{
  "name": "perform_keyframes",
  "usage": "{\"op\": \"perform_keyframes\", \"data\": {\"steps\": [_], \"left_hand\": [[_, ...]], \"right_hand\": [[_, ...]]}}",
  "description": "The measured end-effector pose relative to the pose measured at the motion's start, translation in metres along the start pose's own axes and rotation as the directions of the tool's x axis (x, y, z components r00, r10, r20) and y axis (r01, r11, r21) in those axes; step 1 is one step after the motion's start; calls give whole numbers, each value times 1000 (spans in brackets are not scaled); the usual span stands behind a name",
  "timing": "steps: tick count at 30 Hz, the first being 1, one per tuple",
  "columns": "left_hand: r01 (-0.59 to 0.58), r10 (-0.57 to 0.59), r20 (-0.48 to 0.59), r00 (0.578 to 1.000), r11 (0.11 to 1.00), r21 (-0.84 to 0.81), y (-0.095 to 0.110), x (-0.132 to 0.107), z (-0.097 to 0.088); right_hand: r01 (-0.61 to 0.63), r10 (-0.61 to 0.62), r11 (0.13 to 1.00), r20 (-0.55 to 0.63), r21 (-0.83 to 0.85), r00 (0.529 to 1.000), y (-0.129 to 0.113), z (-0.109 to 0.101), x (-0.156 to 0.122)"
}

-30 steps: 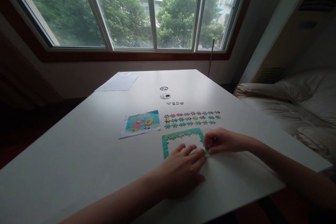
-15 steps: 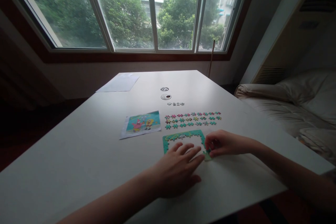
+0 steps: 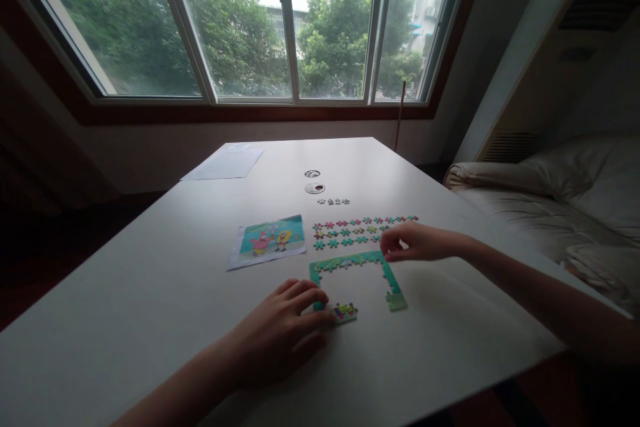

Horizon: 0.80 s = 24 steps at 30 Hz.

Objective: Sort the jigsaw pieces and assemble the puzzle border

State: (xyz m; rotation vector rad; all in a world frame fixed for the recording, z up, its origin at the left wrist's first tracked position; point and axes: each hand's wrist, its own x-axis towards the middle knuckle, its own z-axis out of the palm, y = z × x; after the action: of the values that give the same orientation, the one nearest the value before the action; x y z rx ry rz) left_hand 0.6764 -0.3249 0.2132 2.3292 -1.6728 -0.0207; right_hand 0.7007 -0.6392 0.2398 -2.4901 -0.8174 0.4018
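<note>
A partly joined jigsaw puzzle border (image 3: 350, 259), green and teal, lies on the white table, with a gap along its lower edge. My left hand (image 3: 285, 323) rests with fingers stretched out over its lower left corner, touching the joined puzzle pieces (image 3: 345, 311) there. At the upper right corner, my right hand (image 3: 415, 242) hovers with curled fingers pressed together; whatever they may hold is hidden. Behind the border, loose puzzle pieces (image 3: 346, 233) lie in three rows, and my right hand covers the right end of the nearer rows.
A cartoon picture sheet (image 3: 270, 240) lies left of the rows. Several grey pieces (image 3: 334, 201) and two round items (image 3: 315, 188) lie farther back. White paper (image 3: 225, 161) is at the far left corner. A sofa (image 3: 520, 193) stands right of the table (image 3: 150, 293).
My left hand has moved left, from over the middle of the border to its lower left corner. My right hand has risen from the right side to the upper right corner.
</note>
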Motion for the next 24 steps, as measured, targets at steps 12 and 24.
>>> {"op": "perform_keyframes", "data": {"steps": [12, 24], "left_hand": [[10, -11, -43, 999, 1000, -29, 3, -5, -4], [34, -36, -33, 999, 998, -53, 2, -8, -3]], "right_hand": [[-268, 237, 957, -238, -107, 942, 72, -28, 123], [-410, 401, 912, -187, -11, 897, 88, -31, 156]]}}
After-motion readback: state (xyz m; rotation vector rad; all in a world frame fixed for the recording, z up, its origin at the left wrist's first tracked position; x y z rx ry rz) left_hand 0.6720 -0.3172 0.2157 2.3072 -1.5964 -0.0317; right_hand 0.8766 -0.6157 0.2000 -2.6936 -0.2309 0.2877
